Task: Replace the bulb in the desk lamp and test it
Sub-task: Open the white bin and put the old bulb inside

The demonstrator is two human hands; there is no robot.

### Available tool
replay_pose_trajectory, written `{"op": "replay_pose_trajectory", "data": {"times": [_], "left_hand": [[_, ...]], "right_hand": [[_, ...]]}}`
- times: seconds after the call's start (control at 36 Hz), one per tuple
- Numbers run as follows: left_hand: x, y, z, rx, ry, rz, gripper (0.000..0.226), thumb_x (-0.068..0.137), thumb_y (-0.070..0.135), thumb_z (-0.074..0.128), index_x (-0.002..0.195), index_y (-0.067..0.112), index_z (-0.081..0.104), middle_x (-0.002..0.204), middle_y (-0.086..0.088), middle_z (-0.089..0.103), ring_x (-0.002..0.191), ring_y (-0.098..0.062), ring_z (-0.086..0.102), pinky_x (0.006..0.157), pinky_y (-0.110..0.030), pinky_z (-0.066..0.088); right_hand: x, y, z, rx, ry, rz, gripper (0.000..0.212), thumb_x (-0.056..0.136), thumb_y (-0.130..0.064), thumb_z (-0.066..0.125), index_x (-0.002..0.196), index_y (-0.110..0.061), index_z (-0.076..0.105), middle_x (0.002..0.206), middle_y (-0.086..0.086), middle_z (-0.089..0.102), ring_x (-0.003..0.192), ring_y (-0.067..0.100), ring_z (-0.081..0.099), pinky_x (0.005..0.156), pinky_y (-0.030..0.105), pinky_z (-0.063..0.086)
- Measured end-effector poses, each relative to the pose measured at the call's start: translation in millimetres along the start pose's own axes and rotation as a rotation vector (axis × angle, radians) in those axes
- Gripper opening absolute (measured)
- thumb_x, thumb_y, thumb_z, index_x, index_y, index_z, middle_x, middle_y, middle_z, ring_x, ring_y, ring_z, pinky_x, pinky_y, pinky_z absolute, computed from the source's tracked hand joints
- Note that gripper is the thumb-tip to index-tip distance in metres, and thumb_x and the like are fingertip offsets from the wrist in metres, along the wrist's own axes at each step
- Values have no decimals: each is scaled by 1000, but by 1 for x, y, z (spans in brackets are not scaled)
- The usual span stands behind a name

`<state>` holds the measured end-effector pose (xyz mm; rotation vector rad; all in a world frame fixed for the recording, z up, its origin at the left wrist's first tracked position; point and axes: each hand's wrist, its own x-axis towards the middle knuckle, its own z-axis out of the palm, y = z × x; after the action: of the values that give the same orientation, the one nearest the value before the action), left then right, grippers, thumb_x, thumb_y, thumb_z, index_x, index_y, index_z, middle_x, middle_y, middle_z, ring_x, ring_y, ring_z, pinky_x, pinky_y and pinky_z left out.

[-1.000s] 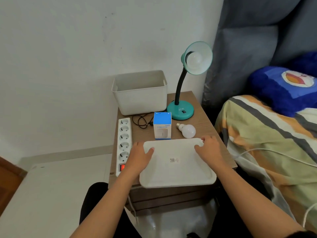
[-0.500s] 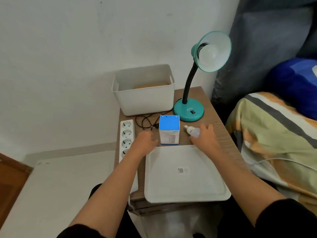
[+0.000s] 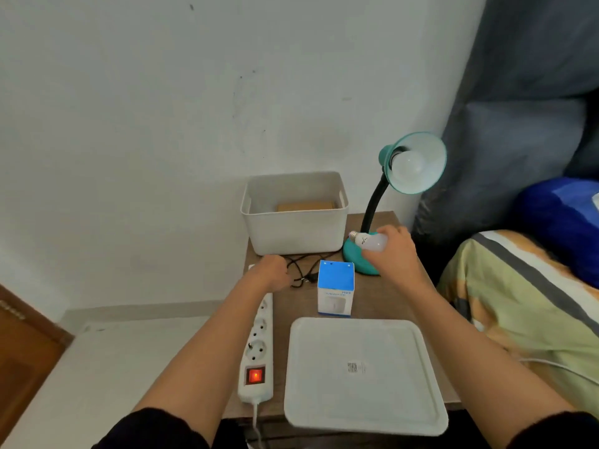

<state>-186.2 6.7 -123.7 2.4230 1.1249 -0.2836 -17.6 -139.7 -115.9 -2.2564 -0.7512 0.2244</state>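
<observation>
1. While the right hand grips a loose bulb lifted off the worktop, just in front of the lamp base, the left hand lies curled at the black cord; whether it pinches the cord I cannot tell.
2. The step in hand looks like an early one: the loose bulb is picked up, while another bulb sits in the lamp's shade.
3. Next, I judge, the fitted bulb must be unscrewed, which calls for a free hand and a steadied lamp head.
4. Count: two bulbs, one lamp, one blue-topped box, one power strip with its switch glowing red, one white bin, one white tray.
</observation>
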Motion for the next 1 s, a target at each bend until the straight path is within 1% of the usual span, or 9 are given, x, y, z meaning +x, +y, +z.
{"op": "replay_pose_trajectory", "data": {"times": [0.06,0.14,0.31,0.39,0.58,0.67,0.72,0.86,1.0], "left_hand": [[4,1,-19,-11,48,9,20,88,17,53,95,-1,61,97,-18,61,89,-28,57,63,-28,43],[12,5,-47,-23,126,13,30,87,17,54,110,-2,59,114,-17,60,104,-31,57,80,-32,47],[44,9,-88,-118,183,35,24,88,22,57,104,4,59,98,-9,54,90,-26,54,74,-30,41],[69,10,-101,-127,180,28,12,88,21,57,91,9,55,93,-9,54,82,-22,50,66,-28,38],[126,5,-109,-121,143,-9,13,85,18,56,94,9,61,99,-13,62,83,-23,53,68,-25,39],[146,2,-110,-108,131,-15,3,85,17,55,85,13,56,83,-6,57,80,-22,52,57,-24,36],[157,0,-108,-99,120,-22,4,84,16,56,82,14,54,74,-2,53,78,-21,51,54,-23,34],[179,-5,-97,-97,83,-42,11,86,17,57,91,8,60,91,-8,56,82,-22,52,69,-26,40],[191,-9,-90,-106,64,-44,10,86,18,56,91,10,59,92,-9,59,81,-23,53,69,-25,40]], "right_hand": [[6,-21,-2,1,-3,-38,52,75,-21,70,123,-10,53,125,12,47,113,28,49,94,37,43],[18,-49,-3,8,-15,-123,55,73,-21,72,124,-9,53,122,12,48,113,28,48,92,32,38],[61,-86,16,47,-84,-172,50,74,-23,69,119,-8,53,119,13,46,107,31,52,86,34,43],[86,-94,29,34,-131,-157,41,78,-25,65,114,-7,55,118,14,46,105,32,52,85,36,44],[138,-98,68,24,-223,-80,40,77,-20,66,114,-8,54,117,11,46,105,30,52,81,33,48],[156,-95,85,-18,-259,-64,47,77,-22,67,119,-10,52,124,12,46,111,29,50,88,33,47],[165,-94,93,-46,-294,-54,48,79,-22,67,122,-9,50,126,12,44,115,29,49,84,28,41],[181,-91,109,-74,-367,-15,47,77,-23,70,116,-7,50,125,13,42,111,32,51,90,37,49],[191,-92,115,-186,-416,-25,53,77,-21,71,122,-7,46,129,15,39,114,33,50,86,34,46]]}}
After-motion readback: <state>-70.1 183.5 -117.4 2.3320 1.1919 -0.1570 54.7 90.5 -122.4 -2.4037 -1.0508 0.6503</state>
